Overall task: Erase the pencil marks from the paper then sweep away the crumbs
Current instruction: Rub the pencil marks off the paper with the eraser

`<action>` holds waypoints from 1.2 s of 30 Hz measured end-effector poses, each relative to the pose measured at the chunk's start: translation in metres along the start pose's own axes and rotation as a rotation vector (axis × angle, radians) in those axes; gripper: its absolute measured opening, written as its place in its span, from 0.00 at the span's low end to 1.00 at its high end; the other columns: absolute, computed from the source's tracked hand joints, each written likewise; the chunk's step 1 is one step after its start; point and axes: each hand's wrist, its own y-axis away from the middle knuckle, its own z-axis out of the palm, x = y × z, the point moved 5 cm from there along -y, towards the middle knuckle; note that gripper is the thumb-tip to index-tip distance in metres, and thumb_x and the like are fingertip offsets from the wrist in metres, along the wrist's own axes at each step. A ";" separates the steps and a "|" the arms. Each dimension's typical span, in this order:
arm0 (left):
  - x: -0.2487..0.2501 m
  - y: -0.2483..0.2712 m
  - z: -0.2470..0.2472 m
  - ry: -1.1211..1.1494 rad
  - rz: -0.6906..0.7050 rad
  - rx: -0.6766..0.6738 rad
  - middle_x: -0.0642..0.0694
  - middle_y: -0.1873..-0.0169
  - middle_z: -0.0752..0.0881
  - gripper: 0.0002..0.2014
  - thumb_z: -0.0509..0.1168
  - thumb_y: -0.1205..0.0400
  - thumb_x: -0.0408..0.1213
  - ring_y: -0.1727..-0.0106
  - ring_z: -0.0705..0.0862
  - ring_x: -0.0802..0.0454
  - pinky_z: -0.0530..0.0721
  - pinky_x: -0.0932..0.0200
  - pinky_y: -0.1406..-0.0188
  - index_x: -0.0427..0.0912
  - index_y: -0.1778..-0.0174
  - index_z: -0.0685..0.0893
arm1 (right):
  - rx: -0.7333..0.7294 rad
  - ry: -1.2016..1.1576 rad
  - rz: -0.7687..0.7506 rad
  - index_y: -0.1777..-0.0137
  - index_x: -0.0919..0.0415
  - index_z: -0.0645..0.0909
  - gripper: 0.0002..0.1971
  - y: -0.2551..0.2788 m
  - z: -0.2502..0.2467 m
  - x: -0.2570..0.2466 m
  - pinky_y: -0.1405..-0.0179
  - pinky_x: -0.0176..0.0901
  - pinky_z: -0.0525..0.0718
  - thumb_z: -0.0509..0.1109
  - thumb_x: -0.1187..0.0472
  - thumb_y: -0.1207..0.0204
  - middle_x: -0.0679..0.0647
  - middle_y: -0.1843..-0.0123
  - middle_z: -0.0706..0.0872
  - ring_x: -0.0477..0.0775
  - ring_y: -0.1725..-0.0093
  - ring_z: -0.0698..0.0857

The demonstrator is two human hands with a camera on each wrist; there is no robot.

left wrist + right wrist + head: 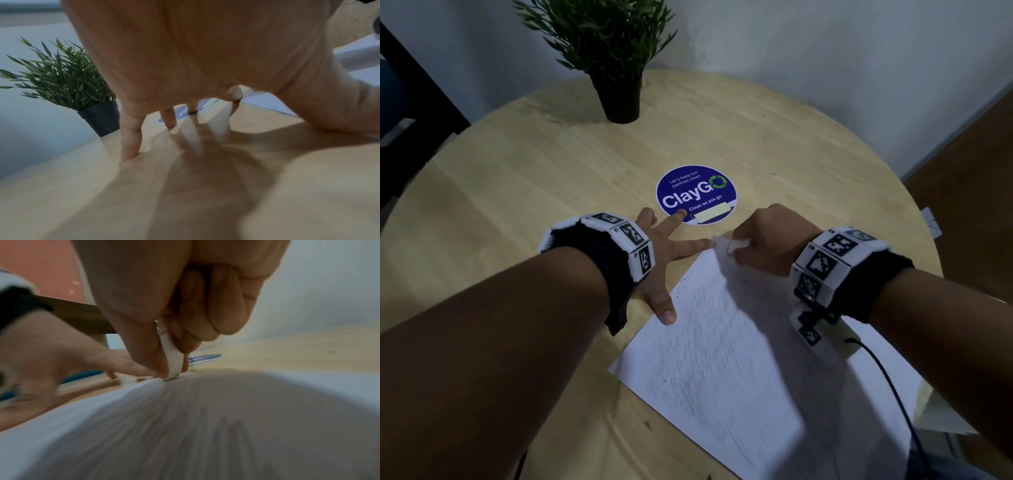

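A white sheet of paper (739, 359) lies slantwise on the round wooden table (517, 171), with grey pencil strokes (709, 308) across it and small dark crumbs along its left edge. My right hand (763, 240) pinches a white eraser (173, 360) between thumb and fingers and presses its tip on the paper's far corner (170, 378). My left hand (664, 253) lies spread flat on the table beside the paper, its thumb on the paper's left edge and a fingertip at the far corner. In the left wrist view its fingers (131, 138) touch the wood.
A potted green plant (616, 68) stands at the table's far side. A round blue ClayGo sticker (697, 193) lies just beyond my hands. A black cable (890, 377) runs from my right wrist over the paper. The wall is close behind the table.
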 end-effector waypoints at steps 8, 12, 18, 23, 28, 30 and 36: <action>0.001 0.001 0.000 -0.012 -0.001 0.000 0.49 0.17 0.31 0.64 0.75 0.42 0.72 0.24 0.54 0.37 0.69 0.40 0.33 0.77 0.23 0.32 | -0.015 0.011 -0.032 0.67 0.58 0.79 0.10 0.004 0.002 0.005 0.64 0.43 0.73 0.67 0.54 0.27 0.54 0.70 0.78 0.63 0.61 0.78; 0.002 0.002 0.000 0.000 -0.016 -0.015 0.49 0.18 0.30 0.64 0.76 0.41 0.70 0.24 0.54 0.37 0.68 0.41 0.31 0.77 0.23 0.32 | -0.050 0.019 -0.044 0.63 0.57 0.81 0.10 0.004 0.004 0.002 0.62 0.42 0.71 0.67 0.52 0.26 0.52 0.70 0.76 0.61 0.61 0.76; 0.001 0.001 0.001 0.007 -0.017 0.000 0.50 0.18 0.30 0.64 0.76 0.42 0.70 0.24 0.54 0.38 0.68 0.41 0.33 0.78 0.24 0.32 | -0.082 0.041 -0.098 0.73 0.52 0.70 0.15 0.006 0.014 -0.014 0.62 0.42 0.70 0.67 0.52 0.26 0.48 0.73 0.72 0.59 0.63 0.75; 0.002 0.002 0.001 0.009 -0.025 0.000 0.51 0.18 0.30 0.64 0.76 0.42 0.70 0.24 0.55 0.38 0.69 0.41 0.34 0.78 0.24 0.32 | -0.017 -0.002 -0.015 0.74 0.52 0.68 0.17 0.000 0.006 -0.003 0.63 0.43 0.70 0.66 0.51 0.25 0.49 0.72 0.72 0.60 0.63 0.75; 0.002 0.001 0.001 0.012 -0.020 -0.001 0.50 0.18 0.29 0.64 0.76 0.42 0.70 0.24 0.55 0.38 0.69 0.42 0.34 0.78 0.24 0.32 | -0.087 0.048 -0.080 0.68 0.54 0.74 0.12 0.003 0.014 -0.018 0.62 0.44 0.75 0.67 0.52 0.26 0.54 0.69 0.75 0.61 0.62 0.78; 0.002 0.002 0.000 0.011 -0.022 -0.003 0.50 0.18 0.30 0.64 0.77 0.42 0.69 0.24 0.55 0.38 0.69 0.42 0.34 0.77 0.24 0.32 | -0.046 0.028 -0.024 0.70 0.55 0.73 0.14 -0.002 0.007 -0.008 0.64 0.44 0.73 0.68 0.52 0.26 0.53 0.70 0.74 0.61 0.62 0.78; 0.002 0.003 0.000 0.018 -0.020 -0.016 0.49 0.18 0.29 0.64 0.77 0.41 0.69 0.24 0.54 0.38 0.68 0.42 0.32 0.77 0.24 0.31 | -0.089 0.026 -0.074 0.66 0.54 0.77 0.11 0.005 0.016 -0.020 0.62 0.44 0.76 0.67 0.50 0.26 0.52 0.70 0.74 0.60 0.63 0.77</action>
